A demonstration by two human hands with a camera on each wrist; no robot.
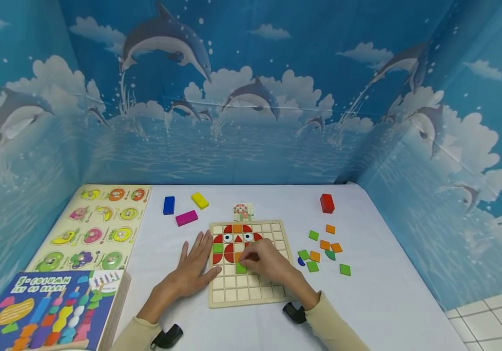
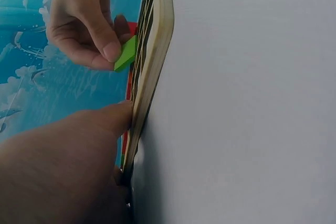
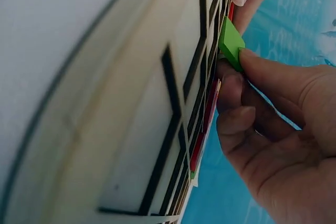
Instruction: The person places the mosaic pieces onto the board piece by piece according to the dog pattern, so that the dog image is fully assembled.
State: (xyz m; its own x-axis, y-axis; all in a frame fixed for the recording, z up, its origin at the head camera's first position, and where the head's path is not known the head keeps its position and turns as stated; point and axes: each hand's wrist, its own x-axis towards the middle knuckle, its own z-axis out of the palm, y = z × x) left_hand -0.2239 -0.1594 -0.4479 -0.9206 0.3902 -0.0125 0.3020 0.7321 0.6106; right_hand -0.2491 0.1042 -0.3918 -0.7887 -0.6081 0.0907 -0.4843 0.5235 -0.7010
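Green tile in the right hand's grip, at the grid board.
Right hand (image 1: 268, 261): thumb and fingertips clamped on the green tile (image 3: 231, 43), which is tilted at the board's face near mid-board; cannot tell whether it touches a cell floor. Left hand (image 1: 195, 268): fingers spread, grip apart, thumb touching the board's left edge. Grid board (image 1: 242, 293) on the table (image 1: 387, 302): upper cells contain red pieces (image 1: 228, 253), two eye pieces (image 1: 227, 238), an orange square (image 1: 237, 228) at the top and a green square (image 1: 218, 248) at left; nearest row bare. Loose tiles (image 1: 315, 256), mainly orange and green, lie right of the board. Picture card (image 1: 243, 211) just beyond its far edge. Bead-set box (image 1: 49, 307) at near left, contents hidden.
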